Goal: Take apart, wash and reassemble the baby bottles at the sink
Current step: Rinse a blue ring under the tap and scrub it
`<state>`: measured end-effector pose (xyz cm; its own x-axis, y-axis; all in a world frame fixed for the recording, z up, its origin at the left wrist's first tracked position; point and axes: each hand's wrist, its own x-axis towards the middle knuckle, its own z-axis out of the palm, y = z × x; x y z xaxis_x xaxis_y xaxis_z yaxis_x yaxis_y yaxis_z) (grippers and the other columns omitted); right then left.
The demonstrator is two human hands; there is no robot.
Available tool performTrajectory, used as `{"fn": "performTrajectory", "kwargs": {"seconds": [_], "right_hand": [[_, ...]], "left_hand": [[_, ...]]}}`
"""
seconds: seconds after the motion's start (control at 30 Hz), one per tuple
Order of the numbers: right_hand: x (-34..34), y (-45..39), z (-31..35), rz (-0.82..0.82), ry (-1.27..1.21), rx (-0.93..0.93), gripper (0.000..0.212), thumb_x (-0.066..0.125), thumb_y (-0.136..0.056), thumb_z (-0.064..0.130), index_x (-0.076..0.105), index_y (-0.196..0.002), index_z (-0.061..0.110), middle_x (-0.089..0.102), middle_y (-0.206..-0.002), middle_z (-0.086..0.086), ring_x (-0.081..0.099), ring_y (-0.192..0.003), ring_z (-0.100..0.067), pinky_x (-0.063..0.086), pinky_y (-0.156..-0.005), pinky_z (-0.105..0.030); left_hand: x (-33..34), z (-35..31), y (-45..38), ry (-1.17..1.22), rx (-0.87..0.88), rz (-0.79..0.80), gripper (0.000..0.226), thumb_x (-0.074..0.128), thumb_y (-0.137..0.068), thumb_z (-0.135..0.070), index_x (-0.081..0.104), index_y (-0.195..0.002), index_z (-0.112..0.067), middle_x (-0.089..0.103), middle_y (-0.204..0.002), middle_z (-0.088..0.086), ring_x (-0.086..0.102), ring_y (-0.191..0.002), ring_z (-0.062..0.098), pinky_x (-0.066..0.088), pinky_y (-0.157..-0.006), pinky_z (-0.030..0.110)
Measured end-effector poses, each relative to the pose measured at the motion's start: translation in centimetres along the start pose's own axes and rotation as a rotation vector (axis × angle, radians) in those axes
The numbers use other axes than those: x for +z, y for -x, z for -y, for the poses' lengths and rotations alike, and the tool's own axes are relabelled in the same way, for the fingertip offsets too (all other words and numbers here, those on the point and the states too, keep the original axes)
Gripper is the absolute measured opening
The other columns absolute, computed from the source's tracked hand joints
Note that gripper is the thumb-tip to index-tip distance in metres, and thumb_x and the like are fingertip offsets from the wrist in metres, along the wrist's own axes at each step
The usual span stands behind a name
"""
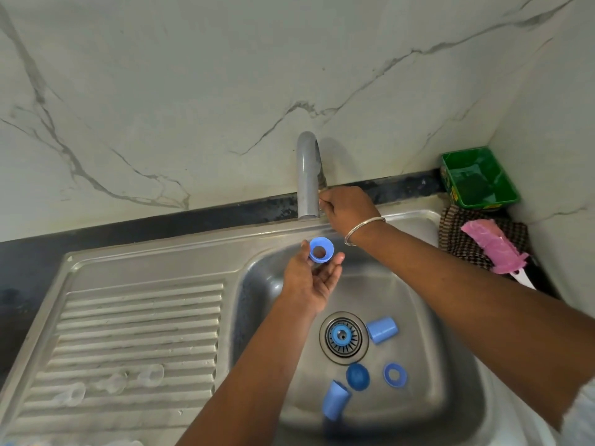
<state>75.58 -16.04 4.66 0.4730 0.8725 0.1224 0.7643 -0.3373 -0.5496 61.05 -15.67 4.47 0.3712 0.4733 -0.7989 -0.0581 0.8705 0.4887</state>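
My left hand (pixel 310 278) holds a blue bottle collar ring (pixel 320 250) in its fingertips, just below the spout of the grey tap (pixel 308 175). My right hand (pixel 346 207) grips the tap's handle behind the spout; the handle itself is mostly hidden. No water shows at the spout. In the steel sink basin (pixel 418 284) lie two blue caps (pixel 382 329) (pixel 335 400), a second blue ring (pixel 395 375), a blue dome-shaped piece (pixel 357 376) and another blue ring on the drain strainer (pixel 342 335). Three clear teats (pixel 112 383) sit on the ribbed draining board.
A green plastic tub (pixel 479 178) stands in the back right corner. Beside it a pink-headed bottle brush (pixel 495 246) lies on a checked cloth (pixel 463 243). The marble wall closes the back and right side. The draining board (pixel 138 317) stretches left of the basin.
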Motion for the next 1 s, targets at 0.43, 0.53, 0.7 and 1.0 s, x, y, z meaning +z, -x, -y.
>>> {"fn": "performTrajectory", "kwargs": {"seconds": [0.43,0.53,0.7,1.0], "right_hand": [[-0.3,-0.1,0.9,0.074,0.040,0.068,0.029,0.046,-0.098,0.027,0.064,-0.080,0.012,0.064,-0.081,-0.014,0.049,-0.071,-0.027,0.035,-0.066,-0.029],[-0.4,-0.1,0.9,0.068,0.047,0.059,0.030,0.047,-0.099,0.028,0.066,-0.084,0.011,0.065,-0.084,-0.015,0.055,-0.076,-0.032,0.035,-0.066,-0.029],[-0.5,0.0,0.8,0.046,0.050,0.029,0.029,0.047,-0.099,0.026,0.068,-0.088,0.008,0.067,-0.086,-0.017,0.060,-0.081,-0.034,0.033,-0.066,-0.028],[-0.4,0.1,0.9,0.042,0.007,0.060,0.029,0.048,-0.099,0.027,0.069,-0.088,0.011,0.064,-0.082,-0.014,0.050,-0.072,-0.028,0.033,-0.066,-0.028]], "left_hand": [[1.0,-0.7,0.1,0.016,0.044,-0.001,0.024,0.053,-0.099,-0.019,0.063,-0.109,0.000,0.068,-0.093,0.021,0.069,-0.063,0.025,0.060,-0.072,0.033],[0.9,-0.1,0.6,-0.028,0.002,-0.007,0.017,0.054,-0.095,-0.016,0.063,-0.093,-0.003,0.063,-0.084,0.019,0.062,-0.066,0.026,0.056,-0.075,0.034],[0.6,0.9,0.7,-0.089,-0.010,0.009,0.033,0.080,-0.083,-0.020,0.064,-0.107,-0.005,0.067,-0.092,0.016,0.064,-0.071,0.021,0.059,-0.077,0.032],[0.3,-0.7,-0.1,-0.034,0.078,-0.077,0.040,0.066,-0.091,-0.046,0.065,-0.092,-0.006,0.067,-0.070,0.010,0.061,-0.053,0.015,0.052,-0.048,0.021]]}}
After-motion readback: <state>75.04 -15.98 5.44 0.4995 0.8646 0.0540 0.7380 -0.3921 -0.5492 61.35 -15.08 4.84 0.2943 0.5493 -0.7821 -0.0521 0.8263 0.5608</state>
